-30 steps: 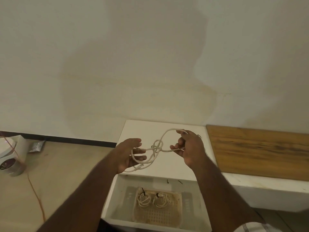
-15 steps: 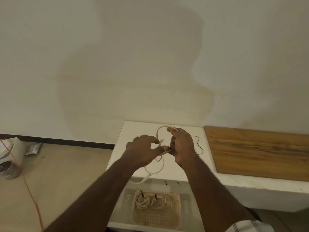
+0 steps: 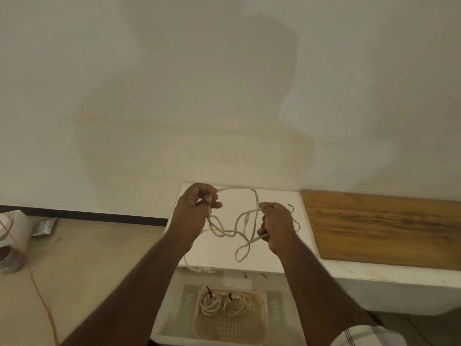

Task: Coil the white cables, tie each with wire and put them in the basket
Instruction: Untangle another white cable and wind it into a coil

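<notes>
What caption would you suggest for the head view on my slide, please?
Both hands, left and right, hold a loose white cable above a woven basket containing two tied coils.

A white block (image 3: 274, 255) stands against the wall, with a thin black wire (image 3: 294, 218) lying on its right part; a wooden board (image 3: 384, 228) lies on the white bench (image 3: 389, 290) to its right. Nearer, a lower white tray (image 3: 169, 318) carries a basket (image 3: 262, 318) and two short black wire bits (image 3: 254, 275); the floor (image 3: 99, 265) at left bears an orange cord (image 3: 42, 300), a white box (image 3: 22, 226), a foil packet (image 3: 46, 226) and a round tin (image 3: 11, 258).
</notes>
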